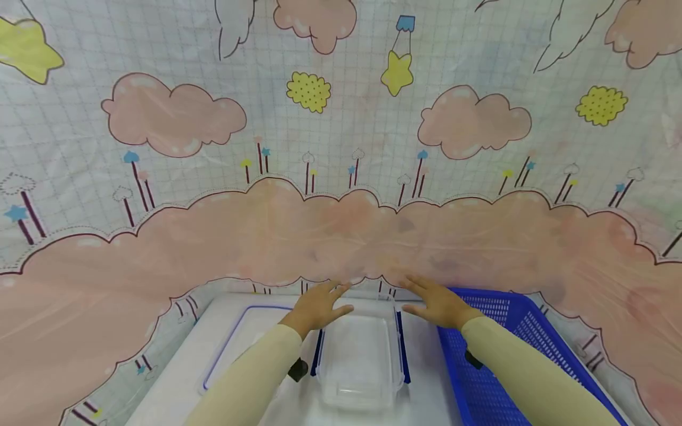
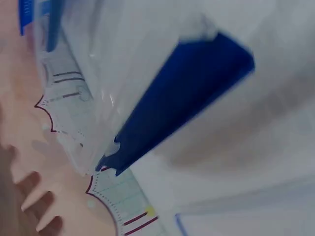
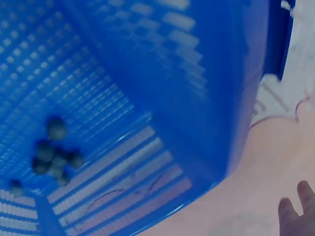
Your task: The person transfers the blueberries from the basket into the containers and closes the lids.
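Note:
A clear plastic box stands in the middle of the white table, with blue side flaps; one blue flap shows large in the left wrist view. My left hand is over the far left corner of the box, fingers spread and holding nothing. Opposite it, my right hand reaches between the box's far right corner and the blue basket, its fingers also extended and free. Several small dark round things lie in the bottom of that basket.
To the left, partly behind the left forearm, a clear lid with a blue seal lies flat on the table. A patterned cloth with clouds and stars hangs beyond the table and surrounds its sides.

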A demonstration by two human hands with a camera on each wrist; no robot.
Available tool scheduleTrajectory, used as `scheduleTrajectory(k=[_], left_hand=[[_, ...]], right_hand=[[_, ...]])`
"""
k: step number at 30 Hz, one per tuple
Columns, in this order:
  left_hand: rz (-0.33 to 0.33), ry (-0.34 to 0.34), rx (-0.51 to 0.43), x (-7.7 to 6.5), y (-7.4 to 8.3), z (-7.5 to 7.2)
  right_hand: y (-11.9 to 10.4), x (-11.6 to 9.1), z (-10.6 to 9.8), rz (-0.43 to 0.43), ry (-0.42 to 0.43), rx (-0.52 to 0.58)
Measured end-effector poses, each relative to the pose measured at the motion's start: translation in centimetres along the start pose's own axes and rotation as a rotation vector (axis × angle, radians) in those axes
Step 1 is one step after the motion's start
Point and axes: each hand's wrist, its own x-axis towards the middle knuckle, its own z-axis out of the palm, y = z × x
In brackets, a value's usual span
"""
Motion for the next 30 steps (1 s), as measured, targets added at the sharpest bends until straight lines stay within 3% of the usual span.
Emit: scheduleTrajectory(k=[5, 8, 15, 21, 26, 30], left_hand=[[-0.186, 0.155, -0.256, -2.1, 0.0, 1.0], [-0.262, 0.247, -0.427, -3.8, 0.0, 2.1], [-0.370, 0.254, -0.786, -6.9, 0.4, 4.1], [-0.438, 0.262, -0.893, -7.8, 1.0, 5.1], [-0.476, 0.257, -0.898, -8.4, 1.4, 5.2], [-0.487, 0.254, -0.908, -8.6, 1.6, 5.2]], right_hand=[[2.7, -1.4, -1.8, 0.087, 0.036, -0.035], [4.7, -2.3, -2.6, 0.138, 0.049, -0.036], [8.4, -5.5, -3.1, 0.285, 0.052, 0.020], [10.4, -8.0, -1.9, 0.364, 0.057, 0.062], [11.7, -9.5, 0.2, 0.431, 0.061, 0.119], [12.6, -10.4, 1.4, 0.459, 0.111, 0.146]])
